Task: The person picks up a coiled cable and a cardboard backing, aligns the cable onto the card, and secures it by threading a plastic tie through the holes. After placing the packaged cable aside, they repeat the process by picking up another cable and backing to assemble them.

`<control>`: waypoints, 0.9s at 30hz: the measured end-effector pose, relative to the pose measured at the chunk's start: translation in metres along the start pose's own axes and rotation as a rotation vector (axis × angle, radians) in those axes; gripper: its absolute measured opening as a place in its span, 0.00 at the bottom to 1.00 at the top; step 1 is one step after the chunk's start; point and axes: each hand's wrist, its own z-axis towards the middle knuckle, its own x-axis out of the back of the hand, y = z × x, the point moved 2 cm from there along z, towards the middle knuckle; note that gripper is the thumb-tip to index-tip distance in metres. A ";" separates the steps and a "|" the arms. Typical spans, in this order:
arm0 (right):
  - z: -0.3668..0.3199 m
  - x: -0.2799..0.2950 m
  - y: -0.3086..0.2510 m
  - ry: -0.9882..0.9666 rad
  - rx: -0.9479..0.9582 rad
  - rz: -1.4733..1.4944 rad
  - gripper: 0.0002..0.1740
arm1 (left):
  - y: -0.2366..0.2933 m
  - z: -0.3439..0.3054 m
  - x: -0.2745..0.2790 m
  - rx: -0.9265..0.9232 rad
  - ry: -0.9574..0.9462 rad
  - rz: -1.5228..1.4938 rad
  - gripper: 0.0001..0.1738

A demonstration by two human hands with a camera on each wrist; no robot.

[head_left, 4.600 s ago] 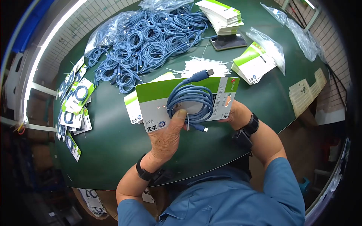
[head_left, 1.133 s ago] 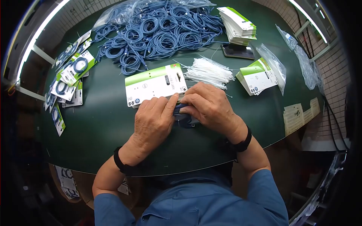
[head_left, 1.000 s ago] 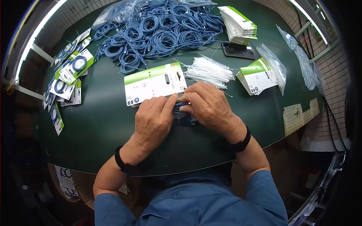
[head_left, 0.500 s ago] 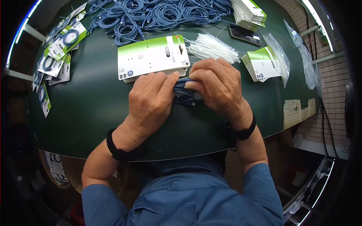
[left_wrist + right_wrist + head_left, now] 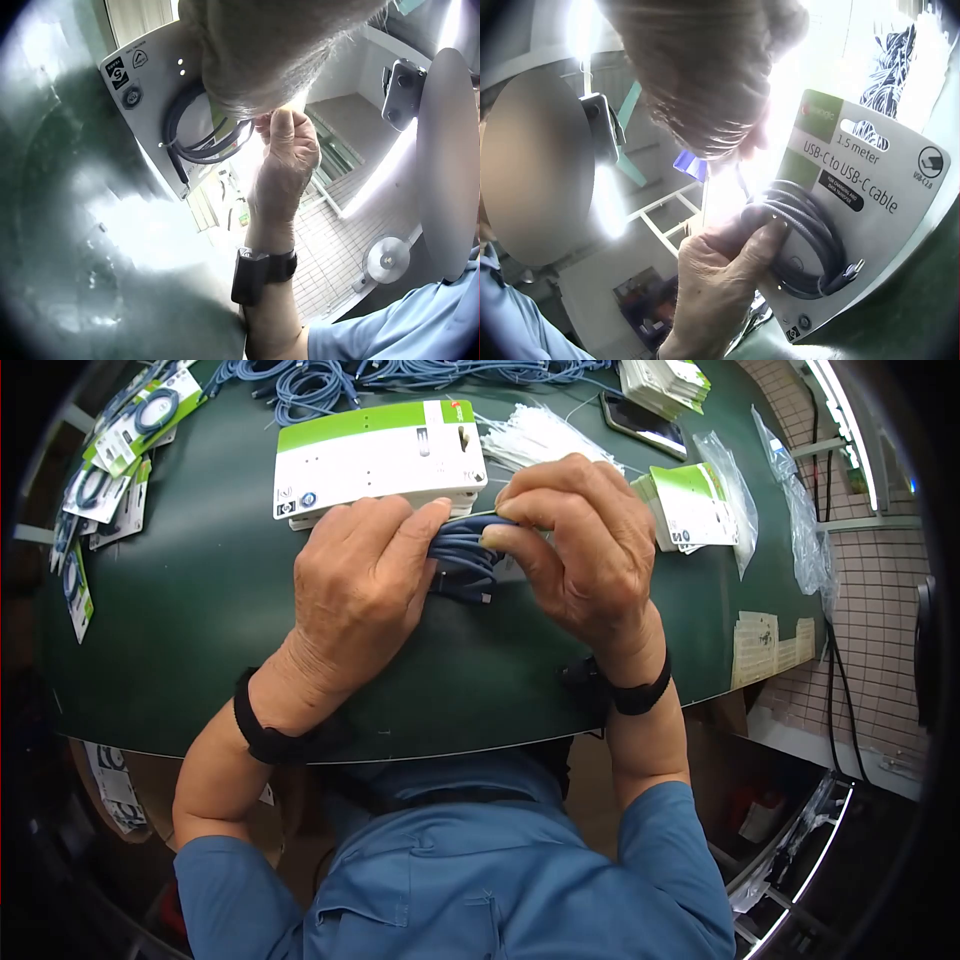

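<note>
My left hand (image 5: 365,575) grips a coiled blue USB-C cable (image 5: 465,555) together with its printed card, thumb pressed on the coil in the right wrist view. The card (image 5: 870,161) is white and green, reading "USB-C to USB-C cable", and is seen nearly edge-on from the head. A white tie (image 5: 821,287) circles the coil near a metal connector (image 5: 855,268). My right hand (image 5: 590,540) pinches the cable's upper end between thumb and forefinger, right at the card's edge; its fingertips partly hide what they pinch.
Just beyond my hands lies a stack of blank-faced cards (image 5: 375,460). White cable ties (image 5: 545,435) are heaped beside it, near a phone (image 5: 645,425). More cards (image 5: 700,505) lie right, finished carded cables (image 5: 120,460) left, and loose coils (image 5: 310,385) at the back.
Earlier the card faced up with the right hand at its far edge; now it is tipped edge-on and the right fingers pinch at the coil. Lately the head view has shifted; the hands hold similar positions.
</note>
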 end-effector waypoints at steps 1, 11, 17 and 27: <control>0.002 0.001 0.001 0.008 0.014 -0.007 0.15 | -0.001 0.002 0.001 -0.009 0.013 0.008 0.25; -0.003 -0.007 0.006 -0.111 -0.171 0.073 0.13 | -0.011 0.002 0.008 0.064 0.103 -0.139 0.23; -0.025 -0.022 0.010 -0.004 -0.342 0.305 0.13 | -0.015 0.004 0.012 0.049 0.024 -0.193 0.21; -0.030 -0.011 0.012 0.078 -0.186 0.321 0.15 | -0.011 0.011 0.019 -0.084 -0.021 -0.277 0.21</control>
